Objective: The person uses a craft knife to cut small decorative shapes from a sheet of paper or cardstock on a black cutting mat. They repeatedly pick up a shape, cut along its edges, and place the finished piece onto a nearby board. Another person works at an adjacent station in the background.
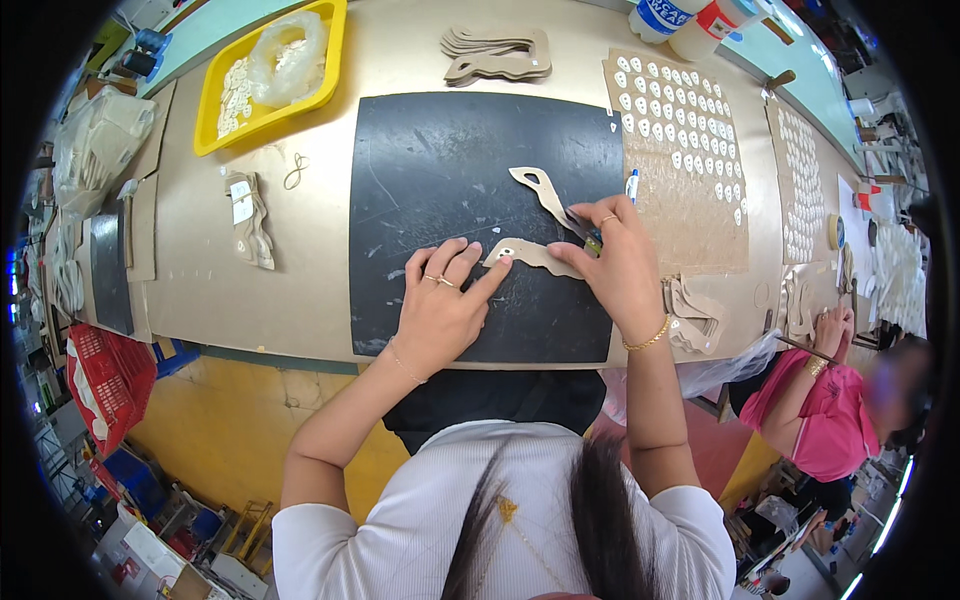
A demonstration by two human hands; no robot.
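A wavy beige leather-like piece (532, 254) lies on the black mat (410, 150) between my hands. My left hand (440, 305) rests there with its fingers spread, the index fingertip pressing a small white piece at the left end. My right hand (624, 265) is closed round a slim tool with a dark and yellow-green part, mostly hidden by the fingers; I cannot make out its kind. The right thumb touches the beige piece's right end. Just beyond lies a second beige piece (548, 195) with a cut-out at its tip, reaching to the right fingers.
Rows of small white pieces cover a brown sheet (690, 240) on the right, beside a pen (633, 184). A yellow tray (206, 115), a beige stack (500, 65) and a beige bundle (250, 225) sit around the mat. A co-worker in pink (825, 420) works at right.
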